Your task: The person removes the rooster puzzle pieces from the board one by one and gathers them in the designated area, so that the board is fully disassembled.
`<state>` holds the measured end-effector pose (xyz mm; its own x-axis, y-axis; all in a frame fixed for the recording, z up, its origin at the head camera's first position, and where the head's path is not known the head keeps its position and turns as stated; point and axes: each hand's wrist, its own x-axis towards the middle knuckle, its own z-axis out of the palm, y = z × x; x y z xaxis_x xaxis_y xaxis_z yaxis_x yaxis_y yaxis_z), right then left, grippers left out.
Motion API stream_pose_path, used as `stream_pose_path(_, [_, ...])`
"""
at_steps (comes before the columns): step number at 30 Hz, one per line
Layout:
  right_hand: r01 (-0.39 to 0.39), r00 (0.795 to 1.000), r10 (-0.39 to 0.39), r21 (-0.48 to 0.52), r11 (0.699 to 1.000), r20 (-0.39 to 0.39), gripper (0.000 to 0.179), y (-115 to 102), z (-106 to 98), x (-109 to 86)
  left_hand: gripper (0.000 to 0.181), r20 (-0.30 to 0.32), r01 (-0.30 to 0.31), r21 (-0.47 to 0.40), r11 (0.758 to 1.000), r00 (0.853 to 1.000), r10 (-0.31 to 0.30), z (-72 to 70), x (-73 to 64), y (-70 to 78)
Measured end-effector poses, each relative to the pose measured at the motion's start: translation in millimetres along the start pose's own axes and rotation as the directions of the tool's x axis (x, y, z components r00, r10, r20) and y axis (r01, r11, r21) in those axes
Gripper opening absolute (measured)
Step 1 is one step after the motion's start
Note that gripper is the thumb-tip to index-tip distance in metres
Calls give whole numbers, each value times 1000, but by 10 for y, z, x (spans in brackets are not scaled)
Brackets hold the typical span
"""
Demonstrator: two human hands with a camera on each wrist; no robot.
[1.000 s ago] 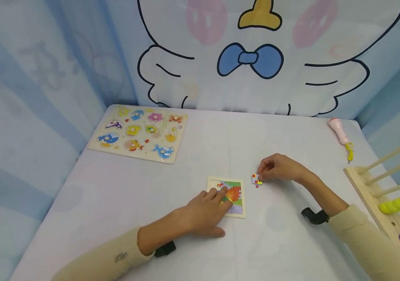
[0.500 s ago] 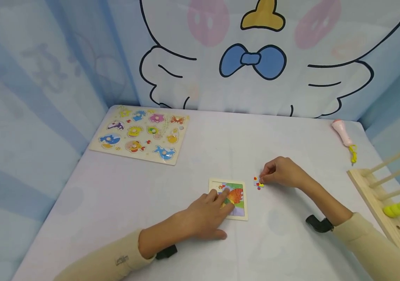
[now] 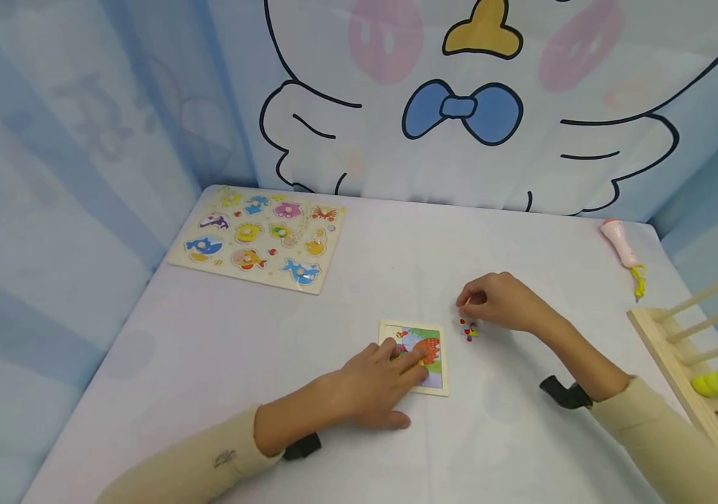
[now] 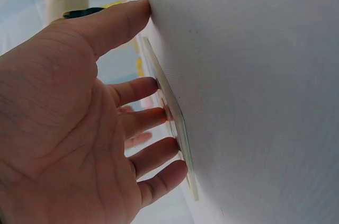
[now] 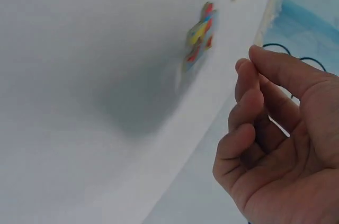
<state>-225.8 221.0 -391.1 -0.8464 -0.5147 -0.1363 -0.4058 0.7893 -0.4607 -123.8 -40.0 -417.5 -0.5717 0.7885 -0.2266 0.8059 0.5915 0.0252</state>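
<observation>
A small square tray puzzle [image 3: 437, 388] with a strawberry picture lies mid-table. My left hand [image 3: 374, 388] rests its straight fingertips on it, covering part of the picture; in the left wrist view its thumb is spread away. To the right, a colorful jigsaw piece [image 3: 469, 330] lies on the white cloth, also seen as a blurred piece [image 5: 200, 36] in the right wrist view. My right hand [image 3: 500, 301] is just beyond it, fingers curled, thumb meeting the index fingertip. Nothing shows between them, and the hand [image 5: 280, 139] is apart from the piece in the right wrist view.
A wooden peg puzzle board [image 3: 258, 238] with sea animals lies at the back left. A pink handled toy [image 3: 618, 241] with a yellow cord lies at the back right. A wooden bead rack [image 3: 680, 371] with yellow and blue beads stands along the right edge.
My right hand has let go of the jigsaw piece and moved slightly up and left of it. My left hand stays on the tray puzzle, its fingers shifted a little. The head view has shifted slightly.
</observation>
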Motion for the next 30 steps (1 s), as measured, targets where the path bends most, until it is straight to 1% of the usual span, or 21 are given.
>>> stream_pose_path(2, [72,997,-72,10,997,18,11,-121,45,70,68,-1,-6,-1,1000,1000,6,-1,0,-10])
stream_pose_path(3, [107,993,-108,25,994,44,14,-184,74,103,68,-1,-7,-6,1000,1000,7,-2,-2,-11])
stream_pose_path(4, [147,986,-149,29,989,72,17,-241,107,137,67,-1,-9,-7,1000,1000,9,1,0,-12])
stream_pose_path(6, [219,966,-222,39,975,136,22,-344,173,201,67,-2,-15,-7,1000,1000,15,6,3,-10])
stream_pose_path(8, [260,946,-262,36,965,191,24,-417,233,255,66,-6,-22,0,1000,1000,22,13,9,-5])
stream_pose_path(10, [292,931,-289,20,956,224,26,-444,281,298,66,-9,-32,7,999,999,32,22,16,-3])
stream_pose_path(12, [305,922,-300,16,952,247,25,-450,308,327,67,-11,-36,7,999,999,36,28,22,-3])
stream_pose_path(14, [316,916,-308,9,949,256,25,-435,322,345,68,-5,-33,2,999,999,33,28,25,-5])
stream_pose_path(20, [378,895,-361,-16,926,263,26,-430,313,370,72,26,1,-18,1000,1000,-1,2,21,-17])
stream_pose_path(22, [394,891,-373,-32,919,259,28,-440,311,372,73,31,5,-22,1000,1000,-5,-7,20,-26])
stream_pose_path(24, [403,891,-378,-52,914,253,29,-449,313,371,74,34,4,-21,1000,999,-4,-14,22,-34])
stream_pose_path(30, [393,900,-357,-110,913,248,34,-473,329,363,72,28,-6,-34,999,1000,7,-13,28,-41])
